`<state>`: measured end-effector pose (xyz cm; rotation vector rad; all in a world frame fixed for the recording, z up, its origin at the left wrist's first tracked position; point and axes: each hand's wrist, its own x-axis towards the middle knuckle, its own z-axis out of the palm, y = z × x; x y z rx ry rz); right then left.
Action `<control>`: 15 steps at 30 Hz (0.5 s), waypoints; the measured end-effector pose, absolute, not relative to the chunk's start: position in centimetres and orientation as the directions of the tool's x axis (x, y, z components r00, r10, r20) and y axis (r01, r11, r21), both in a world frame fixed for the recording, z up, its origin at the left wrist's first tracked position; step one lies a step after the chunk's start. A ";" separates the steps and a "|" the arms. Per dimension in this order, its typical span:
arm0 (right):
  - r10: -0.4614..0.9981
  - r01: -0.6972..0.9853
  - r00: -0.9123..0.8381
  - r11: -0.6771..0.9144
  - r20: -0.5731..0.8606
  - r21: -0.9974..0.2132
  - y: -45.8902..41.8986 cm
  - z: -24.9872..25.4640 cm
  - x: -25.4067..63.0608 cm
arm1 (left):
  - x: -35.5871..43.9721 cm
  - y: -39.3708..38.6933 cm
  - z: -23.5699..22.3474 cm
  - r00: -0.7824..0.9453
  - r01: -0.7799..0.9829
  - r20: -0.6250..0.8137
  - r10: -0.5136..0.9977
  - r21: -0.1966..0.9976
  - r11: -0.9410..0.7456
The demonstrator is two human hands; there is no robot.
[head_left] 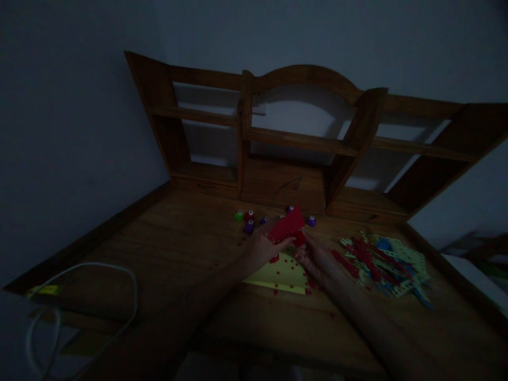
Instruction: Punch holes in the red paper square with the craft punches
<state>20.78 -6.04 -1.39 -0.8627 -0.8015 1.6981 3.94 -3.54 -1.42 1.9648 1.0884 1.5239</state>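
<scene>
Head view: above yellow paper [260, 274], left hand [257, 250] grips red card [289, 224], right hand [315, 260] pinches red rounded piece [299, 239], apparently needing steady alignment.

1. Red sheet [289, 223]: one.
2. Yellow sheet [262, 272]: one.
3. Green eyed piece [238, 216]: one.
4. Purple eyed pieces [248, 227]: at least four.
5. Perforated strips [367, 256]: many, overlapping, too tangled to count.
</scene>
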 end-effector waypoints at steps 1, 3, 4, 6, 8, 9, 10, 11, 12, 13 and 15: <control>0.962 -0.486 -0.222 -0.248 -0.156 -0.838 -6.1 -1.4 20.8 | 3.8 -3.6 -1.2 0.113 0.333 0.648 0.753 0.690 -0.643; 0.964 -0.487 -0.226 -0.236 -0.140 -0.841 -6.1 -1.6 20.9 | 3.5 -3.8 -0.7 0.175 0.332 0.708 0.684 0.611 -0.718; 0.966 -0.488 -0.224 -0.227 -0.130 -0.843 -6.1 -1.7 20.9 | 3.3 -4.0 -0.4 0.222 0.318 0.720 0.657 0.584 -0.747; 0.971 -0.496 -0.214 -0.204 -0.110 -0.844 -6.1 -1.8 20.8 | 2.9 -4.2 0.1 0.329 0.271 0.716 0.615 0.553 -0.788; 0.973 -0.505 -0.211 -0.192 -0.095 -0.841 -6.2 -1.7 20.6 | 2.6 -4.4 0.4 0.390 0.234 0.705 0.592 0.546 -0.804; 0.971 -0.505 -0.219 -0.197 -0.096 -0.840 -6.2 -1.6 20.4 | 2.5 -4.4 0.4 0.397 0.227 0.705 0.588 0.545 -0.807; 0.968 -0.502 -0.229 -0.210 -0.105 -0.839 -6.3 -1.4 20.3 | 2.5 -4.4 0.4 0.390 0.228 0.706 0.591 0.548 -0.805; 0.964 -0.498 -0.238 -0.225 -0.118 -0.838 -6.4 -1.3 20.2 | 2.6 -4.4 0.4 0.376 0.233 0.705 0.601 0.556 -0.798; 0.961 -0.496 -0.242 -0.240 -0.132 -0.834 -6.5 -1.1 20.1 | 2.6 -4.4 0.3 0.367 0.237 0.696 0.617 0.571 -0.786; 0.959 -0.497 -0.240 -0.253 -0.149 -0.830 -6.6 -0.9 20.1 | 2.8 -4.4 0.3 0.359 0.241 0.685 0.633 0.588 -0.772; 0.956 -0.497 -0.225 -0.280 -0.190 -0.821 -6.7 -0.7 20.2 | 3.0 -4.4 0.3 0.345 0.247 0.663 0.664 0.619 -0.746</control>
